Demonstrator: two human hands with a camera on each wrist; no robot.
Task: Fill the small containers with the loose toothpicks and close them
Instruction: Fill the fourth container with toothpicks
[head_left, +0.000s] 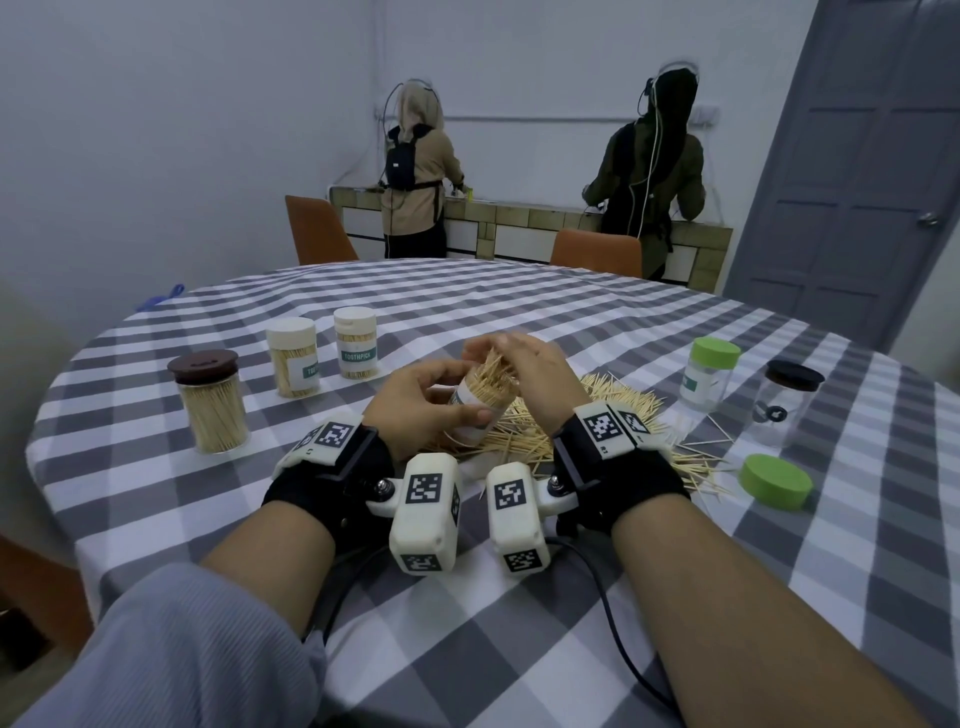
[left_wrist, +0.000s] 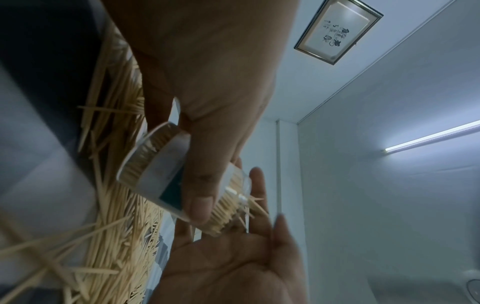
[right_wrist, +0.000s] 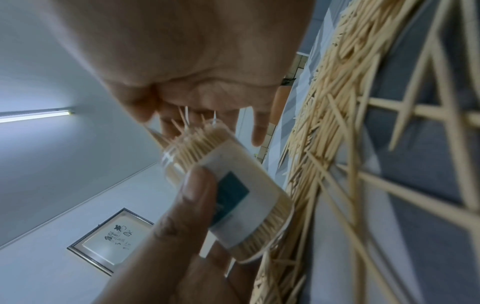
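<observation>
My left hand grips a clear labelled container tilted over the toothpick pile, its thumb across the label. The container is packed with toothpicks whose tips stick out of the open mouth. My right hand is at that mouth, its palm and relaxed fingers against the protruding tips. In the left wrist view the container lies under my left thumb, with the right palm spread open below it. Loose toothpicks cover the cloth beside it.
Three filled, lidded containers stand at left: a brown-lidded jar and two white-lidded ones. At right are a green-lidded container, a black-lidded clear jar and a loose green lid. Two people stand at the far counter.
</observation>
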